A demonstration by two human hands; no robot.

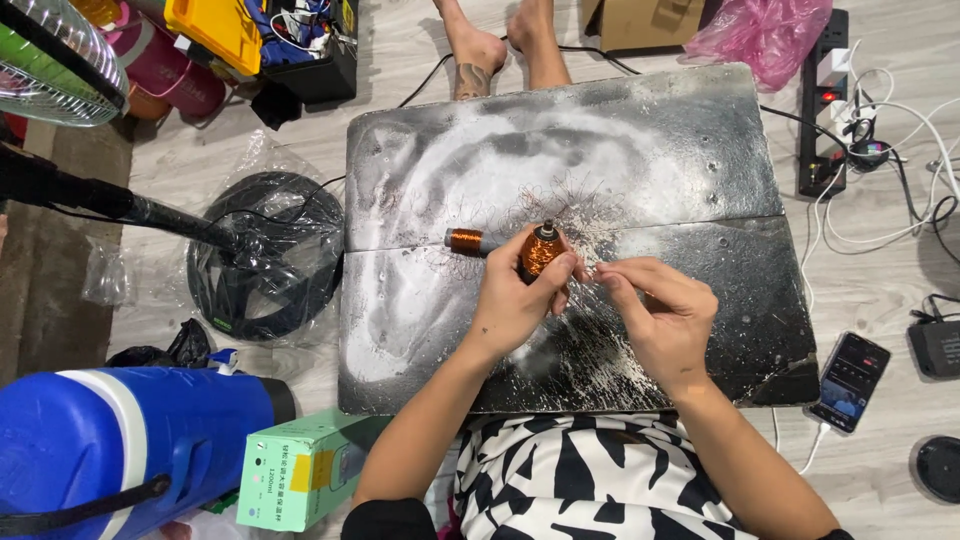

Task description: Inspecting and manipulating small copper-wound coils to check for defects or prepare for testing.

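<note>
Under both hands I see the scuffed dark metal work slab point(640, 140), dusted white. My left hand point(515, 300) is closed around a small copper-wound coil point(541, 251), fingers wrapping its body; it looks light and rigid, but the fine windings seem delicate, so I'd grip the core ends. Just right of it, my right hand point(660, 315) pinches something too thin to make out, perhaps a wire strand. Left of the left hand lies a second coppery spool point(465, 241)
</note>
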